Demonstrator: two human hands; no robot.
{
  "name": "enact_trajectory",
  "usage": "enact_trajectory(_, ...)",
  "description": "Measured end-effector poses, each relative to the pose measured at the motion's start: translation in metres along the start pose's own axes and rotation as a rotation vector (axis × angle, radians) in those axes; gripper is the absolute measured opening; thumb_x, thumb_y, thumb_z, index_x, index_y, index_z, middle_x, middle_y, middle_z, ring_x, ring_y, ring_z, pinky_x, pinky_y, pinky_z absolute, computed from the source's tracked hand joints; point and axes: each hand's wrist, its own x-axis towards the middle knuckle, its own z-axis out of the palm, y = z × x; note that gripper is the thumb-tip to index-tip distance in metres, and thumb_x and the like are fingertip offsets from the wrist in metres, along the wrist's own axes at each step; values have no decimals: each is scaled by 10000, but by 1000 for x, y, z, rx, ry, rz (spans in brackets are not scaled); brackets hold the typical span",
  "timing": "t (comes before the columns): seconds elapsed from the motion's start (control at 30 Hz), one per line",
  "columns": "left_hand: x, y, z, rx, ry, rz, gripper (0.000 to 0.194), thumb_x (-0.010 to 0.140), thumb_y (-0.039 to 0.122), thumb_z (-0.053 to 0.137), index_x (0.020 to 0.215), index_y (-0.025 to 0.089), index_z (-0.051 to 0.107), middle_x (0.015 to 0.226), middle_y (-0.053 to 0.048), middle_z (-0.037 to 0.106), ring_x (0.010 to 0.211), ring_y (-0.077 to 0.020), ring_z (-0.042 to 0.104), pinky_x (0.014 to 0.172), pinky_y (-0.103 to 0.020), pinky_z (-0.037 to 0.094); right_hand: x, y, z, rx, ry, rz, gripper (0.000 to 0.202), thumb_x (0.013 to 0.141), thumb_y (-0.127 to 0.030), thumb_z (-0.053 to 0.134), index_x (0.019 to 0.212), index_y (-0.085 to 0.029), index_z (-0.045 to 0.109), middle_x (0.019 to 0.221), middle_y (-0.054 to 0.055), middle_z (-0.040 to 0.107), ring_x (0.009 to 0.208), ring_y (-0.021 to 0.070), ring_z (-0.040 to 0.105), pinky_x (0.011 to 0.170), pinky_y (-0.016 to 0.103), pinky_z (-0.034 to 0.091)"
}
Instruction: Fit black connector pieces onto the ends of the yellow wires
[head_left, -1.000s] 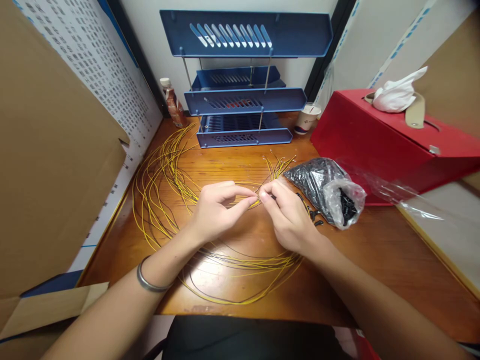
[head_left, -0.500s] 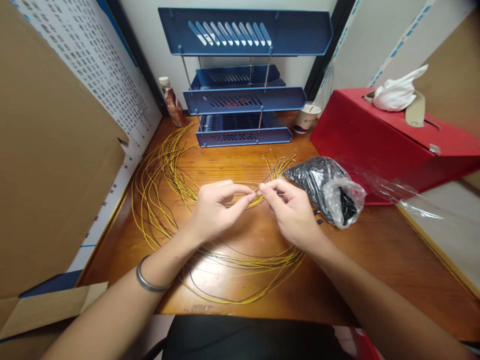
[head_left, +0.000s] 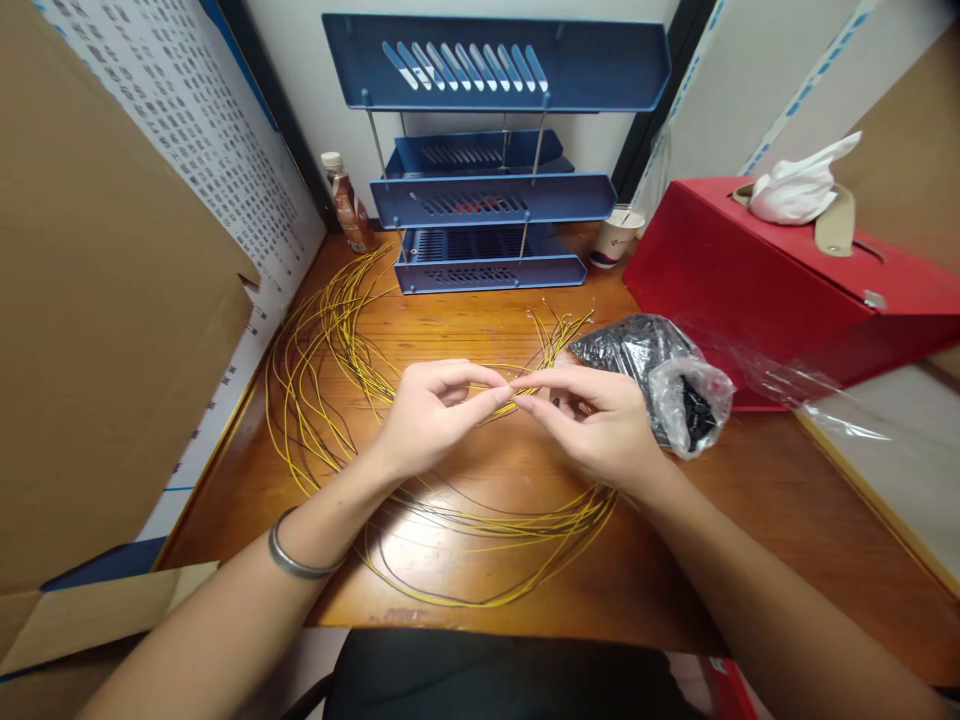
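My left hand (head_left: 435, 410) is closed in a pinch, thumb and index finger on the end of a thin wire; the tip itself is too small to see clearly. Opposite it, my right hand (head_left: 604, 415) pinches at the same spot, its fingertips touching those of the left. A small black piece (head_left: 556, 402) shows by the curled fingers of the right hand. Behind and below the hands lies a large loose coil of yellow and black wires (head_left: 352, 340), with several wire ends (head_left: 559, 330) fanned out beyond the right hand.
Right of the hands rests a clear plastic bag (head_left: 637, 345) of small black pieces. A red tissue box (head_left: 720, 290) stands behind it. At the back are a blue tray rack (head_left: 495, 200), a paper cup (head_left: 616, 240) and a bottle (head_left: 349, 210). Cardboard (head_left: 112, 300) borders the left.
My right hand has shifted slightly to the right and turned, its fingers now straighter and meeting the left fingertips. The left hand has hardly moved.
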Motion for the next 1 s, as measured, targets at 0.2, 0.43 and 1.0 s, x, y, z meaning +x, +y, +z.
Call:
enact_trajectory(0.2,1,1,0,-25,-10,1,134,790,247,757,770,118,786,665,-53,722,496,-76,469,454,-207,330,0,1,-1,-49,-18,63,103,890,-265,684,852,-190,743,556,-39,518,468,88,366,477,257,308)
enact_trajectory(0.43,-1,-3,0,140,18,94,125,800,276,768,818,157,801,590,-11,672,461,-67,381,445,-217,287,-1,1,-1,-96,-69,131,147,945,-289,611,890,-190,704,564,-57,426,489,96,357,509,267,285)
enact_trajectory(1.0,-2,-5,0,269,6,222,152,867,249,716,937,166,822,583,-27,709,454,-78,489,470,-213,339,-1,-1,2,18,-129,277,255,974,-352,556,842,-175,683,651,-12,547,604,123,454,552,270,308)
